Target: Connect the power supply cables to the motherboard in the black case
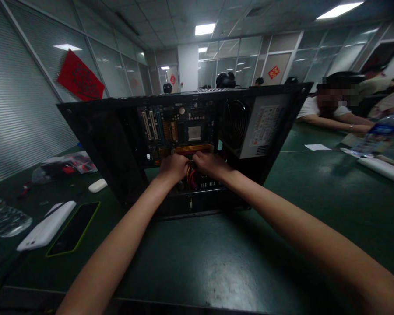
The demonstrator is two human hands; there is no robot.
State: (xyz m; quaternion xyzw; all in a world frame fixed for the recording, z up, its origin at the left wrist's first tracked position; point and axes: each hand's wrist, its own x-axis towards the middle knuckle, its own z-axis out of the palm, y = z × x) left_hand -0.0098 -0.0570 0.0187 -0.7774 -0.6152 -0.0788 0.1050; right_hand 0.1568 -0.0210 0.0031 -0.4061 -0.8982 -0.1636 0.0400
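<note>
An open black computer case point(190, 203) stands on the table in front of me, its inside facing me. Inside it are a motherboard point(180, 120) with a square silver chip, and a power supply point(262, 124) with a round black fan grille. Both hands reach in at the lower edge of the motherboard. My left hand point(174, 168) is closed, knuckles towards me. Close beside it, my right hand point(212, 165) is closed too. Red and yellow cables point(191, 177) hang just below and between them. Whatever the fingertips grip is hidden.
On the green table point(200, 258), a green-edged phone point(74, 229), a white device point(47, 225) and a clear bottle point(8, 218) lie left. At right are a labelled bottle point(379, 133), a white paper point(318, 147) and a person leaning on the table point(335, 105).
</note>
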